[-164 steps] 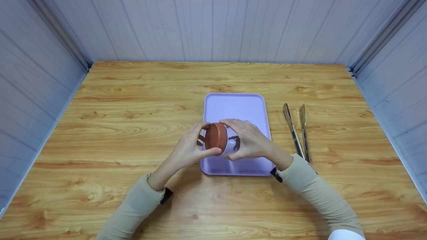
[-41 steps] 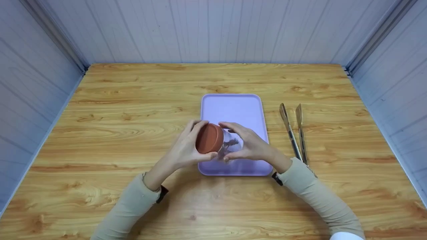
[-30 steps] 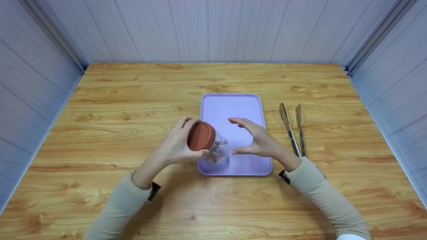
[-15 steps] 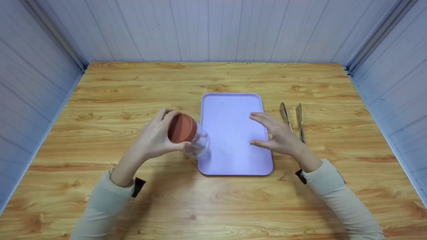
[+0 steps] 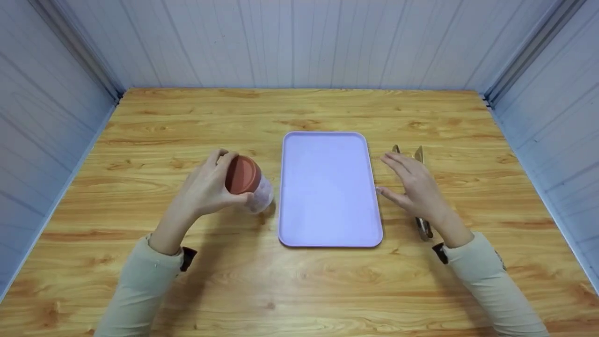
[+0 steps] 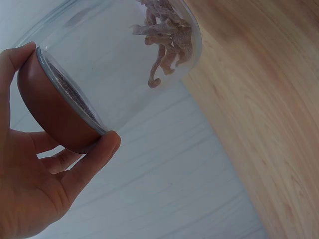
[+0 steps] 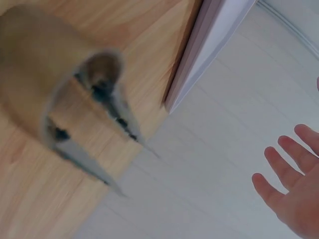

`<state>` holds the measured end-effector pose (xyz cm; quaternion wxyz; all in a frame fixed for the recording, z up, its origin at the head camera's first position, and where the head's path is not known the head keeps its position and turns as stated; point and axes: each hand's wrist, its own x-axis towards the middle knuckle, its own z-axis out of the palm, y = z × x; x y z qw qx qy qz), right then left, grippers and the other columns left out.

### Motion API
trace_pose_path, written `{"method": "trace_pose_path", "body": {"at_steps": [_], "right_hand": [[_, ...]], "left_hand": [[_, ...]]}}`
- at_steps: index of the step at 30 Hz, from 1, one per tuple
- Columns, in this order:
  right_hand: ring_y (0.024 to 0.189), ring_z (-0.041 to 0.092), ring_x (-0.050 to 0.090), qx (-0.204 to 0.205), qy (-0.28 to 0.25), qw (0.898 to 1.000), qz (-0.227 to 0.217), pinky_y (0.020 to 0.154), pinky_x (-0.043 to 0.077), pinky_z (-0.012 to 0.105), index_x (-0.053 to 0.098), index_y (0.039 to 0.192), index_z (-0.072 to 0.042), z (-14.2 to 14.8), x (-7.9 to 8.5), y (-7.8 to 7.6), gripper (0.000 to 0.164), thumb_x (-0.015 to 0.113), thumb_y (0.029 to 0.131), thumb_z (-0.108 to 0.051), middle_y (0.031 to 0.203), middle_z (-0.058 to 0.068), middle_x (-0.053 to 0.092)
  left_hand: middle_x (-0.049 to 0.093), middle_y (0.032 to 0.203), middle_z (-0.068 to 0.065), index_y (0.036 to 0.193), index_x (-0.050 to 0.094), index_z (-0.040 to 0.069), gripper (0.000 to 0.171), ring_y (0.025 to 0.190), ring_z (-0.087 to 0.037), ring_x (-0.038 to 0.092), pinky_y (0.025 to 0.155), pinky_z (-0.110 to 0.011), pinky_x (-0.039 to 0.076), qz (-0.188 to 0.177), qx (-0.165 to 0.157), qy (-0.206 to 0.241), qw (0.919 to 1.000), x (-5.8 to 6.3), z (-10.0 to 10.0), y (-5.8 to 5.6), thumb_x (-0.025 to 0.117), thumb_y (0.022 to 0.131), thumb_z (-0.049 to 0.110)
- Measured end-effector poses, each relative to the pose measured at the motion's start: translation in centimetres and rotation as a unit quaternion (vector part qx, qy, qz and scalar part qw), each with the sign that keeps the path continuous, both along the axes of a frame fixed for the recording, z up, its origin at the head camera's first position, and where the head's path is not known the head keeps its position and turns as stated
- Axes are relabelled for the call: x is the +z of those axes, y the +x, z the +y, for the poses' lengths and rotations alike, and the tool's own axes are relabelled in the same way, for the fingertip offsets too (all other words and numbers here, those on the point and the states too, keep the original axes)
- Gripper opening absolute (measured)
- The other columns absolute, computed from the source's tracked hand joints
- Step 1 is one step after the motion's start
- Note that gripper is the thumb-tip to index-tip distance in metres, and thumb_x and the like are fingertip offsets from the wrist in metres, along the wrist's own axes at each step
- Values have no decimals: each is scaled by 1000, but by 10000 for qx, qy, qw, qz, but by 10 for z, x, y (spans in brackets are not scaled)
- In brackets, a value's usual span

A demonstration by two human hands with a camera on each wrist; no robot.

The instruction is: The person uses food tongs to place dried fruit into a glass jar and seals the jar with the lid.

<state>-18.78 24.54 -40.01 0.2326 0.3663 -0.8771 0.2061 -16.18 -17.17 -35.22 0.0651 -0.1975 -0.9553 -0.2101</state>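
Observation:
My left hand (image 5: pixel 203 187) grips the reddish-brown lid (image 5: pixel 243 175) of a clear jar (image 5: pixel 262 195), left of the tray. In the left wrist view thumb and fingers wrap the lid (image 6: pixel 55 107), and brownish, twisted dried strips (image 6: pixel 169 37) lie toward the far end of the jar. The jar leans, lid toward the hand. My right hand (image 5: pixel 416 187) holds nothing, its fingers extended above a pair of metal tongs (image 5: pixel 423 229), which it partly covers. In the right wrist view the tongs (image 7: pixel 104 94) lie with their arms spread and the bent end nearest.
A light purple rectangular tray (image 5: pixel 330 187) lies on the wood-grain table (image 5: pixel 281 290) between the hands. Pale panel walls (image 5: pixel 299 42) stand at the back and on both sides.
Both hands were at the jar over the tray; the right hand let go and moved right over the tongs. The left hand carried the jar leftward off the tray.

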Motion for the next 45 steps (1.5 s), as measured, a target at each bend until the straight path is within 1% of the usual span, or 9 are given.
{"method": "trace_pose_path", "body": {"at_steps": [8, 16, 21, 24, 28, 34, 37, 40, 45], "right_hand": [[113, 34, 40, -381, -88, 9990, -223, 87, 30, 57, 47, 124, 1, 18, -4, 1, 59, 67, 77, -29, 124, 19, 45], [112, 35, 41, -779, 8, 9969, -71, 88, 30, 55, 48, 123, 2, 29, -9, 3, 59, 68, 76, -27, 122, 20, 46], [113, 34, 40, -1087, 72, 9939, -168, 87, 29, 55, 48, 124, 1, 36, -11, 5, 58, 67, 77, -27, 126, 19, 44], [113, 34, 40, -1152, 24, 9932, -191, 88, 29, 55, 47, 124, 2, 41, -11, 5, 58, 67, 77, -25, 126, 20, 44], [113, 36, 38, -1272, -91, 9910, -400, 90, 26, 55, 45, 125, 1, 46, -11, 5, 59, 67, 77, -24, 125, 20, 43], [114, 40, 35, -1514, -74, 9857, -732, 93, 21, 57, 43, 126, 1, 52, -10, 5, 60, 67, 78, -27, 127, 21, 40], [115, 41, 33, -1568, -91, 9842, -813, 94, 19, 58, 42, 126, 2, 53, -9, 5, 61, 66, 79, -27, 128, 21, 39], [115, 42, 33, -1596, -146, 9834, -846, 94, 18, 58, 42, 126, 2, 55, -8, 5, 61, 66, 79, -27, 128, 22, 38], [115, 43, 32, -1665, -102, 9819, -895, 94, 17, 58, 42, 127, 2, 60, -7, 7, 61, 65, 80, -28, 129, 23, 37]], "left_hand": [[40, 114, -16, 124, 41, 2, 82, 89, -33, 48, 71, -48, 44, -115, 108, -158, 9998, -7, -5, -14, 69, 62, 48], [39, 117, -17, 126, 40, 0, 83, 94, -34, 46, 75, -49, 43, -290, 217, -191, 9992, -12, -7, -24, 69, 63, 47], [38, 118, -17, 126, 40, 1, 84, 95, -35, 46, 74, -50, 42, -322, 234, -209, 9990, -14, -8, -27, 69, 63, 47], [37, 119, -18, 128, 38, 0, 85, 97, -36, 45, 75, -51, 42, -364, 242, -232, 9988, -13, -9, -28, 69, 64, 47], [37, 120, -18, 129, 38, -1, 86, 98, -37, 44, 76, -51, 42, -416, 255, -259, 9985, -12, -7, -30, 69, 65, 47], [36, 122, -18, 130, 37, 1, 86, 102, -35, 43, 77, -49, 41, -531, 325, -356, 9974, -11, -4, -32, 69, 65, 47], [35, 124, -18, 131, 36, 2, 86, 104, -34, 40, 79, -50, 39, -592, 375, -415, 9967, -11, -2, -32, 68, 66, 48], [35, 125, -16, 132, 35, 2, 87, 106, -34, 39, 80, -50, 39, -573, 388, -469, 9965, -12, 0, -33, 68, 67, 49], [34, 126, -15, 134, 34, 5, 88, 106, -35, 39, 79, -50, 39, -401, 351, -479, 9974, -15, 2, -31, 65, 68, 55]]}}
